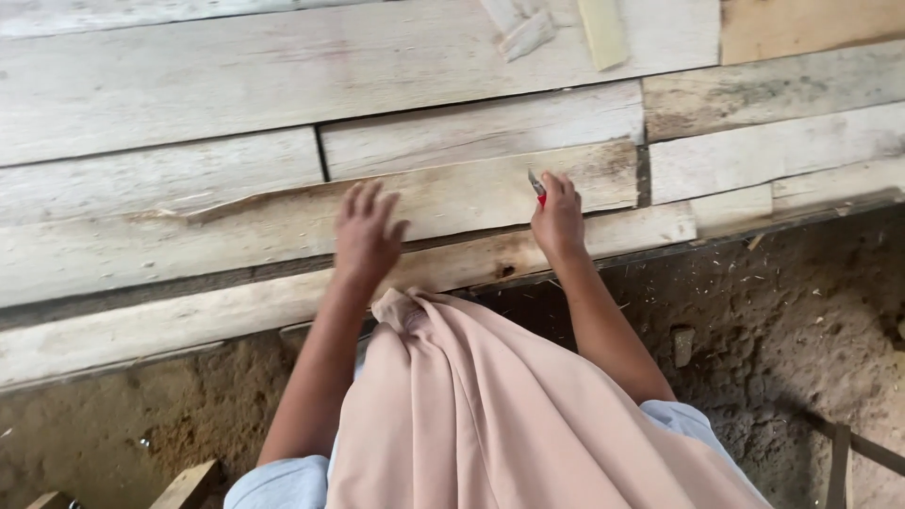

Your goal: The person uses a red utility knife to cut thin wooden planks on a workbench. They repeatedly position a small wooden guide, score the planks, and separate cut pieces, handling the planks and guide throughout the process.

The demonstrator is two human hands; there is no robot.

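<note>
Clenched in our right hand, a red pencil touches the plank; our left hand lies open on it. We judge marking is underway; next calls for a steady stroke.

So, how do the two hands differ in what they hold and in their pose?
The right hand is closed around a small red tool with a blade tip, while the left hand holds nothing. The left hand has its fingers spread and extended over the plank; the right hand's fingers are curled. The right hand reaches slightly farther along the plank toward its end. Both are bare and lie over the same pale, rough wooden plank.
</note>
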